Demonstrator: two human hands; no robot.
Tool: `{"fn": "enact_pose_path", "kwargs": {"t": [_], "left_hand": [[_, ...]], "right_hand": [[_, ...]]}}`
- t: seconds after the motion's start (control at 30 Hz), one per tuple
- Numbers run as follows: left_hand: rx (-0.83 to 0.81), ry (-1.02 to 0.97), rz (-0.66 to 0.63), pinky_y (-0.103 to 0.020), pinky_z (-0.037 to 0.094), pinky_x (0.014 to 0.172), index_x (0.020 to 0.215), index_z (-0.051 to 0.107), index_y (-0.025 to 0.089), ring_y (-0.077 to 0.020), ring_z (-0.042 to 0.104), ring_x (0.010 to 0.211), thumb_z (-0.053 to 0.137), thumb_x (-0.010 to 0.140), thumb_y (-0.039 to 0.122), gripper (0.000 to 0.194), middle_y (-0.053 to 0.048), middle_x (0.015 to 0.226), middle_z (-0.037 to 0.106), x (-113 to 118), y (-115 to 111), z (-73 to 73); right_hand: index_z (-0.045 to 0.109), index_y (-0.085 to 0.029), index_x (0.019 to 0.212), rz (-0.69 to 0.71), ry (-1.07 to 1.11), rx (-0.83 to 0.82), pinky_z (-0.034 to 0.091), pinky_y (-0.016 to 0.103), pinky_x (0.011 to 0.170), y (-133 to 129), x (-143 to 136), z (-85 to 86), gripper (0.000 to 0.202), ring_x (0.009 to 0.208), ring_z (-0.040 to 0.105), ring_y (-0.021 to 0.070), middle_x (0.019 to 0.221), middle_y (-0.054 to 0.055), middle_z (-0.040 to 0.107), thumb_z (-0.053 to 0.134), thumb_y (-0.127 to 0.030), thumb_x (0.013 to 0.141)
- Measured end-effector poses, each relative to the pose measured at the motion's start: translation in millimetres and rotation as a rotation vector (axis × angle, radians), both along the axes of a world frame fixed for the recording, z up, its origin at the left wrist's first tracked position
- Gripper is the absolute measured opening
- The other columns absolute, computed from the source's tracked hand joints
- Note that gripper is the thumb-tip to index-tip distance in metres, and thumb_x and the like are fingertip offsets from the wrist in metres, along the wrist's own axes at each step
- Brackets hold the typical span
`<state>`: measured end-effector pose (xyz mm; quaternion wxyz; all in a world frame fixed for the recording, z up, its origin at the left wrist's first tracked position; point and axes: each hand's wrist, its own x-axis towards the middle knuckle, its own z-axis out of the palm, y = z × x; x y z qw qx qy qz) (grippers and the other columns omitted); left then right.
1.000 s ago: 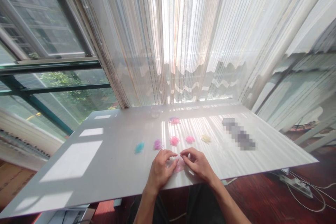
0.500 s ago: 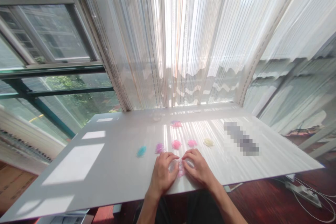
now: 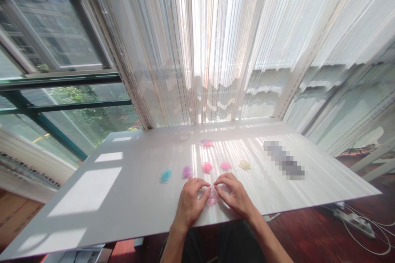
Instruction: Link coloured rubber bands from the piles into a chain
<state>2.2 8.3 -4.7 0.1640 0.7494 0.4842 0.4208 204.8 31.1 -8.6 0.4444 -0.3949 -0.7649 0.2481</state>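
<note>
A small heap of thin pink and purple strands or loops (image 3: 212, 199) lies on the white table between my hands, near its front edge. My left hand (image 3: 193, 199) rests at its left with thumb and index finger curved together in a pinch. From the other side my right hand (image 3: 233, 193) mirrors it, fingertips almost meeting the left ones above the heap. Whatever the fingertips hold is too small to make out. Just beyond the hands sit similar heaps: teal (image 3: 166, 176), purple (image 3: 187, 172), deep pink (image 3: 207, 167), bright pink (image 3: 225, 166) and pale yellow (image 3: 245, 165).
Farther back on the white table (image 3: 138, 197) is a mixed pink and purple heap (image 3: 207, 143), with a clear round item (image 3: 184, 134) to its left. A blurred-out dark object (image 3: 284, 160) lies at right. Striped sheer curtains (image 3: 216, 49) hang behind; a power strip (image 3: 354, 222) lies on the floor.
The view has shifted slightly. My hands stay nearly in place; their thumbs have moved a little, and more of the pink heap shows between them.
</note>
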Motion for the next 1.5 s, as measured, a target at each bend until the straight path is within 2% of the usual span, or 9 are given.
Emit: {"fn": "enact_pose_path", "kwargs": {"t": [0.4, 0.6, 0.97, 1.5], "left_hand": [[-0.007, -0.092, -0.007, -0.032, 0.055, 0.079, 0.094, 0.073, 0.022, -0.0194, 0.067, 0.081, 0.066, 0.095, 0.024, 0.007, -0.004, 0.091, 0.074, 2.2, -1.9, 5.9], [-0.016, -0.111, -0.027, -0.032, 0.055, 0.079, 0.095, 0.074, 0.022, -0.0191, 0.067, 0.081, 0.066, 0.095, 0.025, 0.008, -0.004, 0.091, 0.074, 2.4, -2.0, 6.8], [-0.037, -0.107, -0.018, -0.032, 0.055, 0.079, 0.095, 0.072, 0.021, -0.0189, 0.067, 0.08, 0.06, 0.099, 0.029, 0.015, -0.005, 0.089, 0.074, 2.5, -2.7, 5.8], [-0.108, -0.093, 0.012, -0.027, 0.054, 0.071, 0.095, 0.072, 0.021, -0.0168, 0.067, 0.075, 0.062, 0.095, 0.024, 0.011, -0.003, 0.088, 0.074, 2.6, -3.9, 6.2]], "right_hand": [[0.074, -0.023, 0.099, 0.005, 0.003, 0.018, 0.056, 0.037, 0.081, 0.3, 1.7, -0.4, 0.01, 0.091, 0.067, 0.0242, 0.094, 0.007, 0.07, 0.067, -0.026, 0.091], [0.074, -0.024, 0.093, 0.027, -0.018, 0.007, 0.056, 0.035, 0.077, 0.9, 2.1, 1.0, 0.009, 0.086, 0.068, 0.0234, 0.089, 0.007, 0.07, 0.066, -0.026, 0.092], [0.071, -0.022, 0.089, 0.0, 0.004, -0.039, 0.054, 0.035, 0.078, 0.0, 0.4, 2.0, 0.007, 0.085, 0.065, 0.0224, 0.09, 0.006, 0.068, 0.064, -0.024, 0.089], [0.073, -0.022, 0.093, 0.017, -0.022, -0.044, 0.054, 0.032, 0.074, -0.8, 1.8, 3.8, 0.01, 0.082, 0.066, 0.0213, 0.089, 0.006, 0.069, 0.065, -0.027, 0.092]]}}
